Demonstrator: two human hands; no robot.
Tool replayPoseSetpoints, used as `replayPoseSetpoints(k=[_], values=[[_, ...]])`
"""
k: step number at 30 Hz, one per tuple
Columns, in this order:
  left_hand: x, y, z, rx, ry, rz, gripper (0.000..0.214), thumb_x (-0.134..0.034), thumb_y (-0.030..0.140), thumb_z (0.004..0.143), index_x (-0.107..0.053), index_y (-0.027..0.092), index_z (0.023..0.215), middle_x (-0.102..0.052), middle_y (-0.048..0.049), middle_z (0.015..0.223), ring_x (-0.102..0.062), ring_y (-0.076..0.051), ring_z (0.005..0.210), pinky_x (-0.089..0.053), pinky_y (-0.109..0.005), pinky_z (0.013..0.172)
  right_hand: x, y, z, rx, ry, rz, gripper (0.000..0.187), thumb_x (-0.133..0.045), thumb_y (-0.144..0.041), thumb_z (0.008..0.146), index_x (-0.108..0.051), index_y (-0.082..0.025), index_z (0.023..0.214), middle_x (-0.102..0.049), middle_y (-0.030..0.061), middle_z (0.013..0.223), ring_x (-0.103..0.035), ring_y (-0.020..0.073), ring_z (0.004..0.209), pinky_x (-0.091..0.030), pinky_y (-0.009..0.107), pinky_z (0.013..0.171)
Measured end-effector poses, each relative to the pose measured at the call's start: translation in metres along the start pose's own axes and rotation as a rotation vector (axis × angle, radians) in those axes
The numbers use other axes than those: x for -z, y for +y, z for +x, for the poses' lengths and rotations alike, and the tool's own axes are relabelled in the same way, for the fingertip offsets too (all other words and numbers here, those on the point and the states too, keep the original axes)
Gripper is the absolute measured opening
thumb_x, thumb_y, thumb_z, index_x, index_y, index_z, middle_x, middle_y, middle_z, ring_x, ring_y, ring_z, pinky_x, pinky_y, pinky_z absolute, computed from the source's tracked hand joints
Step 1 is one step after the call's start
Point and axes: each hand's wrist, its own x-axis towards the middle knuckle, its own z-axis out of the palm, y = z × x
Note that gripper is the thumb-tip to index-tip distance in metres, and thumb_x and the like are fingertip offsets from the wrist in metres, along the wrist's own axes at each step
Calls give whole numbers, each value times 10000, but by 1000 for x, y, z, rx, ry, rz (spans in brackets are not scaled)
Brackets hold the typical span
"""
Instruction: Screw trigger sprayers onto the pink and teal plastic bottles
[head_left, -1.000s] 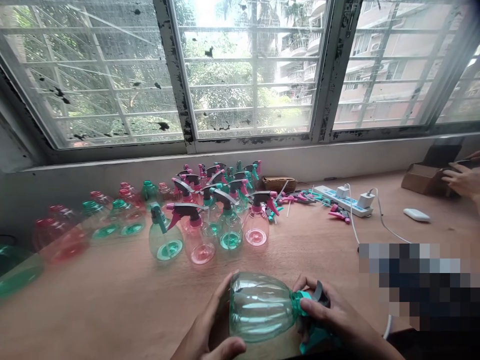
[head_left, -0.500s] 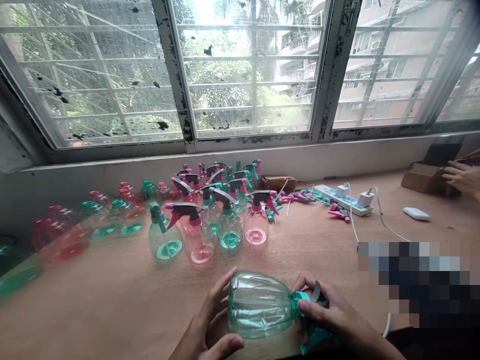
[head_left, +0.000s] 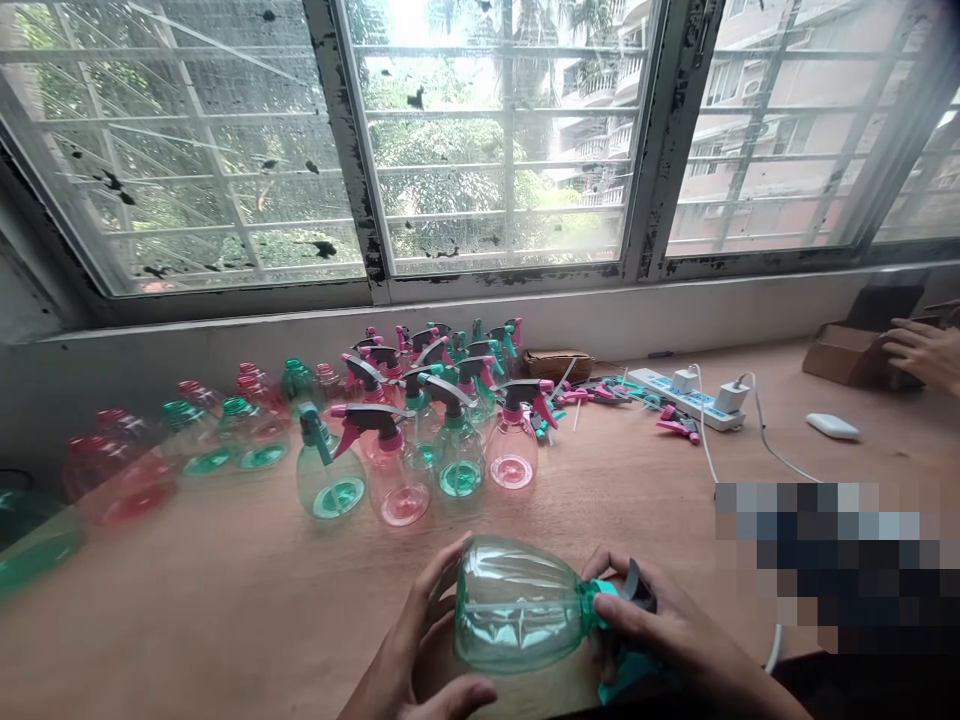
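A clear green spray bottle (head_left: pixel 514 605) lies on its side just above the wooden table's near edge. My left hand (head_left: pixel 420 655) cups its round base, thumb under and fingers curled over the far side. My right hand (head_left: pixel 667 630) is wrapped round the teal and grey trigger head (head_left: pixel 626 600) at the bottle's neck. Beyond my hands stands a cluster of finished green and pink spray bottles (head_left: pixel 420 430).
Headless green and pink bottles (head_left: pixel 217 440) stand at the left. Loose trigger heads (head_left: pixel 600 395), a white power strip (head_left: pixel 686 398) with cables and a white mouse-like object (head_left: pixel 832 427) lie to the right. Another person's hand (head_left: pixel 919 352) rests by a cardboard box (head_left: pixel 847 355).
The bottle has turned slightly in my hands and my left fingers have shifted along its base. The other person's hand has moved a little by the box.
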Motion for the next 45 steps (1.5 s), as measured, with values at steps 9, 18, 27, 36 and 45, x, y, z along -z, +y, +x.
replayPoseSetpoints(k=[9,18,27,36,45], values=[[0,-2,-3,10,31,80,663,-693,454,927,-371,495,1505,-344,30,1661,-423,-336,1466,-407,-440,1197,0,0,1,0,22,-30,396,-771,-521,832,-569,-189,909,-770,1,633,-733,171,550,-571,267,556],[-1,5,0,-17,-12,37,768,-737,483,884,-333,445,1535,-311,-17,1677,-425,-350,1462,-410,-433,1190,1,1,1,20,-9,-13,357,-770,-466,859,-573,-174,915,-782,5,655,-731,153,572,-569,262,585],[1,-4,-1,-69,11,57,693,-740,451,892,-396,471,1493,-336,-8,1669,-485,-348,1423,-427,-469,1177,2,1,1,19,20,-32,385,-765,-507,844,-578,-177,912,-779,14,635,-729,174,559,-554,266,565],[0,-3,-2,-38,13,94,644,-675,421,947,-372,473,1512,-288,17,1688,-423,-343,1469,-407,-459,1193,2,1,1,1,40,-37,400,-774,-529,824,-577,-192,912,-780,12,631,-736,189,556,-554,273,559],[-1,6,1,17,-51,14,799,-732,469,892,-303,390,1562,-363,-59,1652,-430,-364,1460,-428,-472,1175,1,0,0,-15,46,-46,417,-784,-514,820,-568,-188,966,-779,17,688,-736,182,585,-566,276,576]])
